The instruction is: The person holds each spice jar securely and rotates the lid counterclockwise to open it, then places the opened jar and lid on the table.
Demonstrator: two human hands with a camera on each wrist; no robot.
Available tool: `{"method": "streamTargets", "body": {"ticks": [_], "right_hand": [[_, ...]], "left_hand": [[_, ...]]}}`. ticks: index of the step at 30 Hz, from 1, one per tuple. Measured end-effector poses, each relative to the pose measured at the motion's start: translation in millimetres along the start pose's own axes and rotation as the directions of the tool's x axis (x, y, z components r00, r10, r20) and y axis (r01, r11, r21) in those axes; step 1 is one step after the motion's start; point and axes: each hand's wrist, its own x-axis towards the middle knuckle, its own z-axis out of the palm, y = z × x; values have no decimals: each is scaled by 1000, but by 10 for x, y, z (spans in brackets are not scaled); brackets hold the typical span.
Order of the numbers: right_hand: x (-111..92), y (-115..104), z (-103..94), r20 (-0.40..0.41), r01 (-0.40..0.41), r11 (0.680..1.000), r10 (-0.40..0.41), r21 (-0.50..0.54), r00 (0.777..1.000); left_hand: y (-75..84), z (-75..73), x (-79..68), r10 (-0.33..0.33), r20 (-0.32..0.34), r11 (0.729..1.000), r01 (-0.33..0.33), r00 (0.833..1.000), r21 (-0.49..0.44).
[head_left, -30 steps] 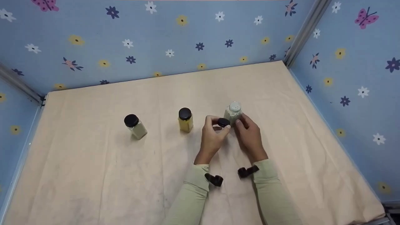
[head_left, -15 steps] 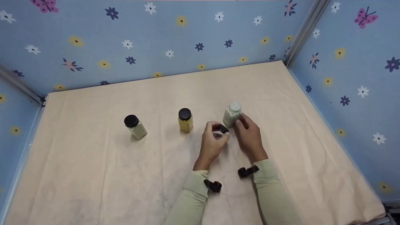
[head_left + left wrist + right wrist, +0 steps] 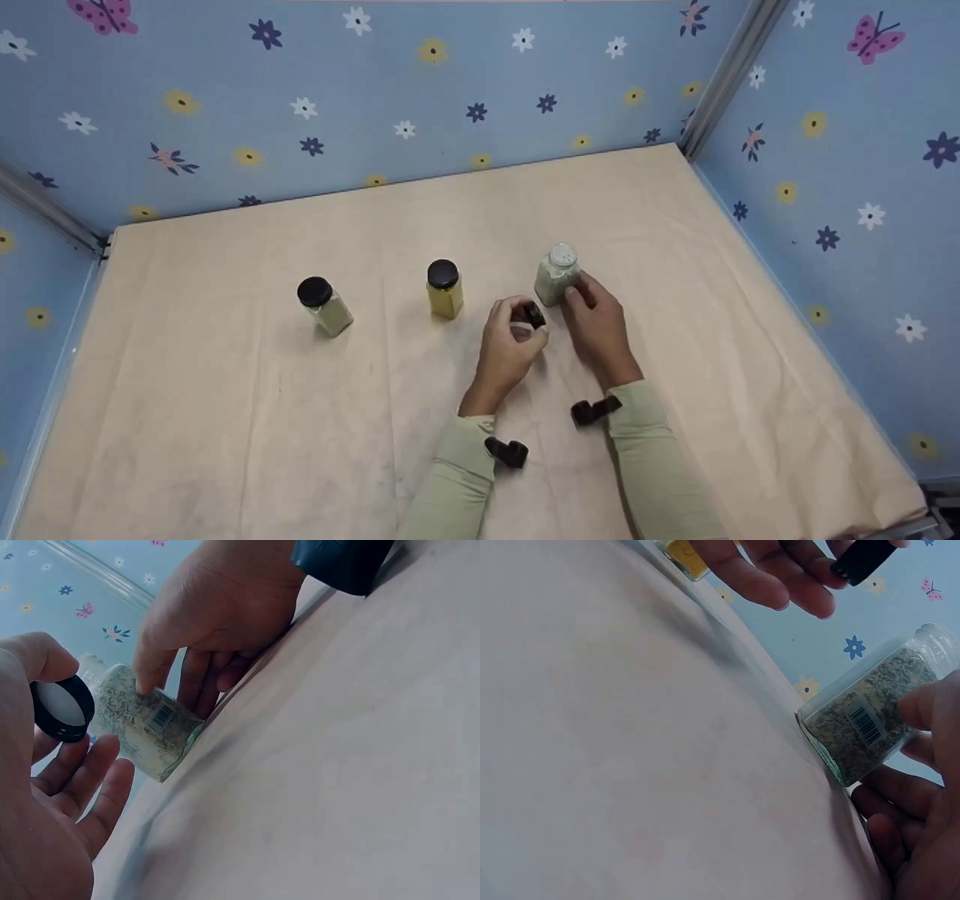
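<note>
My left hand (image 3: 510, 341) pinches a black screw cap (image 3: 534, 315) between thumb and fingers, its white inside showing in the left wrist view. Just right of it, my right hand (image 3: 598, 322) holds a square glass spice jar (image 3: 553, 283) upright on the table, thumb on the near side. Flaky green-grey herbs fill this jar, and a barcode label (image 3: 865, 725) is on its side. A pale shaker top with small holes (image 3: 563, 255) covers its mouth. The cap is apart from the jar, to its lower left in the head view.
A jar of yellow spice (image 3: 445, 291) with a black cap stands left of my hands. Farther left is a capped jar of pale green powder (image 3: 327, 307). A cream cloth (image 3: 315, 435) covers the table, with flowered blue walls (image 3: 360, 90) behind and at the sides.
My left hand has drawn the cap away from the jar, toward me, and tilted it from flat to nearly on edge. My right hand keeps its hold on the jar.
</note>
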Motion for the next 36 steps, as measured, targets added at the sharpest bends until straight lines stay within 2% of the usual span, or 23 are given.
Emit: {"method": "streamTargets", "body": {"ticks": [4,12,23,30,36], "right_hand": [[5,-5,-4,-5,-5,1000,5,-11,1000],[-3,-1,-3,-6,-14,999,14,-30,1000],[-8,-5,-3,-2,-13,1000,13,-24,1000],[-4,1,-15,1,1,999,-1,-38,1000],[-14,-12,-12,-1,-11,999,11,-50,1000]], "left_hand": [[-63,6,-6,22,-4,997,-22,1000,68],[-89,-2,-35,77,5,979,-76,997,188],[-97,-34,-70,90,39,980,-96,995,174],[-113,-61,-99,100,119,978,-120,988,172],[-113,-82,-139,88,193,958,-136,977,252]]}}
